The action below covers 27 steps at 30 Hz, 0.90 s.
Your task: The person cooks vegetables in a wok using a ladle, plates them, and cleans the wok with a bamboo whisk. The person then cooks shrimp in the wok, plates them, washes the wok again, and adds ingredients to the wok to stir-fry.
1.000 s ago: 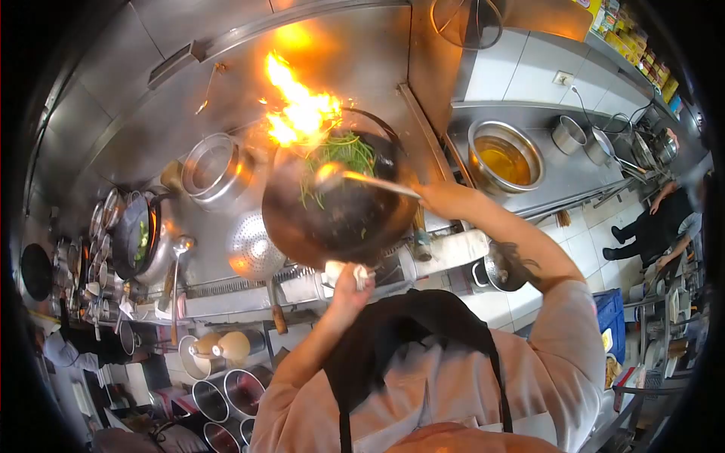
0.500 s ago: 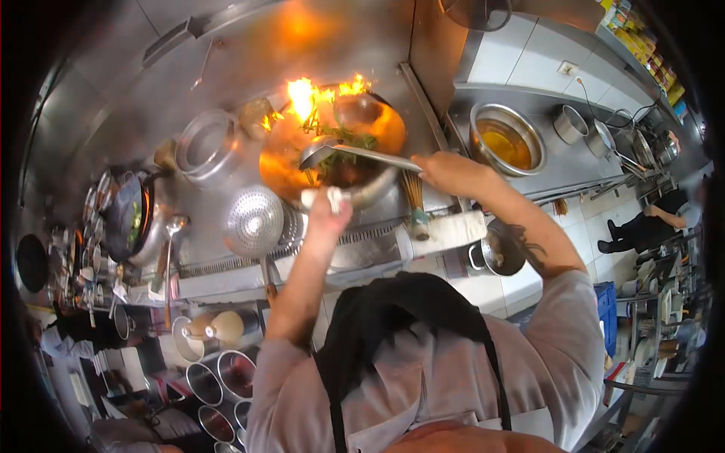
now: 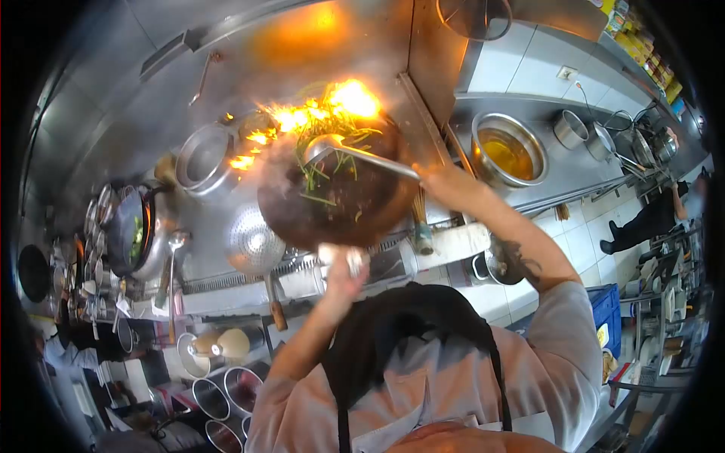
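1. Stove top (image 3: 204, 245): steel, spanning the middle and left of the scene; it carries the cooking vessels.
2. Right-hand table (image 3: 581, 167): steel, set beyond a raised divider; it bears a metal bowl and smaller pots.
3. Wok (image 3: 310, 219): large and dark, at the centre of the stove top. Its near side faces the person; the exact tilt cannot be told.
4. Flames (image 3: 355, 100): bright along the far side of the wok, with smaller tongues trailing left.
5. Metal bowl (image 3: 521, 181): near the left end of the table, holding yellow liquid.
6. Steel pot (image 3: 202, 170): left of the wok, apart from it.
7. Green vegetables (image 3: 321, 172): long strands in the far half of the wok, partly among the flames.
8. Ladle (image 3: 374, 159): its bowl is over the vegetables, its handle running right and slightly near.
9. Skimmer (image 3: 255, 240): perforated, left of the wok, wooden handle pointing near.
10. Right hand (image 3: 449, 186): right of the wok; fingers wrapped around the end of the ladle's handle.
11. Left hand (image 3: 347, 283): at the wok's near edge; fingers curled on a cloth, their grip on the wok itself indistinct.
12. White cloth (image 3: 343, 258): bunched between left hand and wok.
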{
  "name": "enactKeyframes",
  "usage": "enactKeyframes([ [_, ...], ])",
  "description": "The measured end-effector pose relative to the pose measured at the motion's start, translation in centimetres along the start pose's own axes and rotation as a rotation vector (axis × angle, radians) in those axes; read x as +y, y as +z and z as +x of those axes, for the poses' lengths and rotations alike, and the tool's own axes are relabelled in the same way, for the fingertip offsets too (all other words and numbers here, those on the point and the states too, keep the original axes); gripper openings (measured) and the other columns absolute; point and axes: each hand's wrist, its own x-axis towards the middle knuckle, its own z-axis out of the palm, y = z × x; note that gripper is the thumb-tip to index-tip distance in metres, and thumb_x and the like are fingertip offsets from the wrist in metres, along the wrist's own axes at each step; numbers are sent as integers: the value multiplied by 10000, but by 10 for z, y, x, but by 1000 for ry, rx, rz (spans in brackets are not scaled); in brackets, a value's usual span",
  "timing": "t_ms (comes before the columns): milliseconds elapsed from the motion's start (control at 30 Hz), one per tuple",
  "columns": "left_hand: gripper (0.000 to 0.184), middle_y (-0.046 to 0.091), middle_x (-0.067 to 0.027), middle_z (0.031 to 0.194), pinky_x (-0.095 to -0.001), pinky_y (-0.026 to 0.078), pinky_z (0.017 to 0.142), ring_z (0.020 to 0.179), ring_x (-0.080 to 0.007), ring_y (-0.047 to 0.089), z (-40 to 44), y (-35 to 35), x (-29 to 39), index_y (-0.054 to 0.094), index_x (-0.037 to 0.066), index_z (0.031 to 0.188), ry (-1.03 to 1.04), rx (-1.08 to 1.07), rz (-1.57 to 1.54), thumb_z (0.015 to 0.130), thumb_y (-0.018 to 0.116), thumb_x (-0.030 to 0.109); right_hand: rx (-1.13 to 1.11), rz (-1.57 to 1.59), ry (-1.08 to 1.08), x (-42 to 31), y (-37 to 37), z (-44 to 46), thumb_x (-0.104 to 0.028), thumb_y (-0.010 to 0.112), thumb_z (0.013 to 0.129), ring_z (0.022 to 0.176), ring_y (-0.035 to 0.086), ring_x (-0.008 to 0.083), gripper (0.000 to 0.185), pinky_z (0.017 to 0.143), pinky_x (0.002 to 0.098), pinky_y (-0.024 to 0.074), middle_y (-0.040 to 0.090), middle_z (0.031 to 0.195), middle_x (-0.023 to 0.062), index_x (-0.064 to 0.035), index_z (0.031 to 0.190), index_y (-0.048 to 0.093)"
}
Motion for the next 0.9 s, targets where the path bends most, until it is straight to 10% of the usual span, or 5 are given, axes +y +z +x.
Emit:
enactKeyframes([
  [100,141,589,-54,784,-292,466,575,700,-198,583,-6,55,60,542,27,928,987,-203,1366,798,587,-3,-161,79,-23,-13,-21,-15,-150,517,910,792,615,411,318,697,494,477,619,816,239,6,1187,506],
  [233,147,551,-31,747,-282,448,496,654,-190,541,-9,60,55,539,91,908,-122,-19,-198,949,490,224,-328,142,-110,-1,-47,-35,-132,552,882,809,623,384,336,723,477,478,621,836,231,-35,1203,521],
  [433,183,561,-38,753,-281,463,493,645,-196,554,80,-25,30,515,123,984,626,-158,714,989,429,285,73,173,-139,62,81,4,-165,509,899,759,628,396,345,650,495,493,639,848,192,-1,1202,521],
  [500,174,574,-34,744,-283,476,497,634,-190,569,70,-45,-5,518,126,988,-58,-127,-190,983,441,282,-121,-8,157,-3,38,6,-194,488,912,717,627,393,378,610,516,483,638,804,178,14,1226,507],
  [900,103,539,-28,738,-238,374,421,597,-158,523,142,-12,75,492,159,908,-2,-164,-35,851,578,158,-28,-166,293,63,6,8,-200,525,897,877,607,418,219,729,497,482,631,895,230,-31,1035,528],
])
